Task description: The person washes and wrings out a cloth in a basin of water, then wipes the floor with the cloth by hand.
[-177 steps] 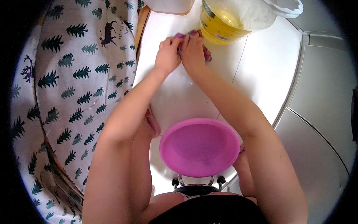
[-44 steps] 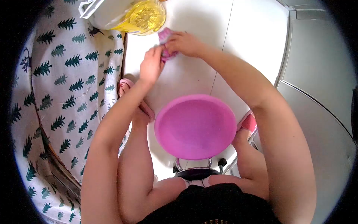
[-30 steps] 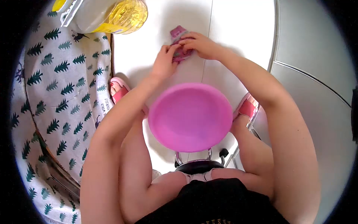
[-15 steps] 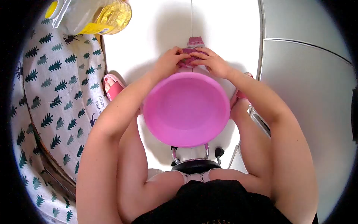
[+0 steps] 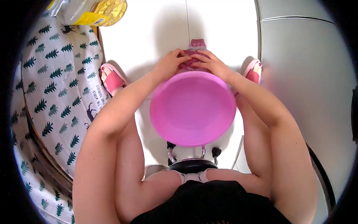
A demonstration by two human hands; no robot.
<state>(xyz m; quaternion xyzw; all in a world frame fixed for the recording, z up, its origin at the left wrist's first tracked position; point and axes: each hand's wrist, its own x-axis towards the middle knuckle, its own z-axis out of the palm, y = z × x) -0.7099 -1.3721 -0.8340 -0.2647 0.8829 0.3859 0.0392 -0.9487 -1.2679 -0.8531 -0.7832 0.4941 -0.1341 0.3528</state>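
Beyond the far rim of a pink plastic basin (image 5: 192, 110), a pinkish-purple sock (image 5: 197, 44) with pale stripes is between my two hands. My left hand (image 5: 174, 64) has its fingers curled onto the sock's left side. From the right, my right hand (image 5: 213, 64) lays bent fingers over the bunched fabric, fingertips close to those of the left. One end of the sock sticks out past the fingers; its middle is partly covered. The basin sits between my knees, and its inside looks smooth and pink; I cannot tell whether it holds water.
A fabric cover with green trees (image 5: 56, 74) drapes along the left. On it, at the upper left, stands a clear bottle (image 5: 106, 11) of yellow liquid. Grey cabinet panels (image 5: 294, 74) line the right. Below the basin is a black wheeled stool (image 5: 194, 165). Pink slippers (image 5: 113, 80) are on my feet.
The view has shifted slightly, and the basin appears a little further right. My feet show more, set wider apart. Both hands stay on the sock, with small finger movements.
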